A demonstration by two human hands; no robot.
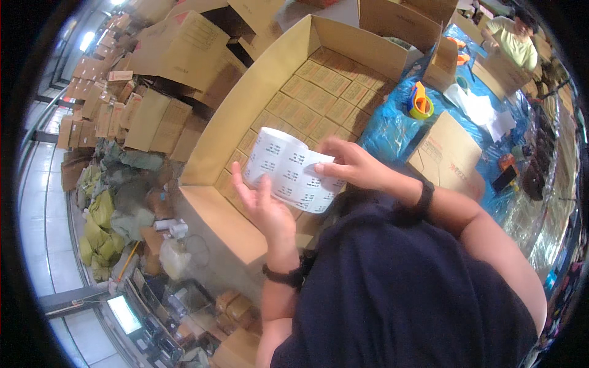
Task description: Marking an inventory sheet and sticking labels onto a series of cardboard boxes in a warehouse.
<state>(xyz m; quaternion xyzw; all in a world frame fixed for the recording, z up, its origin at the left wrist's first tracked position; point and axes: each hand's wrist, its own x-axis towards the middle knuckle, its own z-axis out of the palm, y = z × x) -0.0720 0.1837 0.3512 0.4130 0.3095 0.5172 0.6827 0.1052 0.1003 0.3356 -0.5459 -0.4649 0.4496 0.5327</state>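
Two bare hands on a roll of printed labels (293, 172) above an open carton of small boxes (319, 98), left hand (265, 208) cupped open beneath, right hand (346, 164) pinching the loose end; likely to unspool if tugged.

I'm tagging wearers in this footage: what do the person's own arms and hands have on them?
Both hands are bare, no gloves. The left hand has a black band at the wrist, and so does the right hand. Forearms are bare; a dark navy short-sleeved top covers the upper arms.
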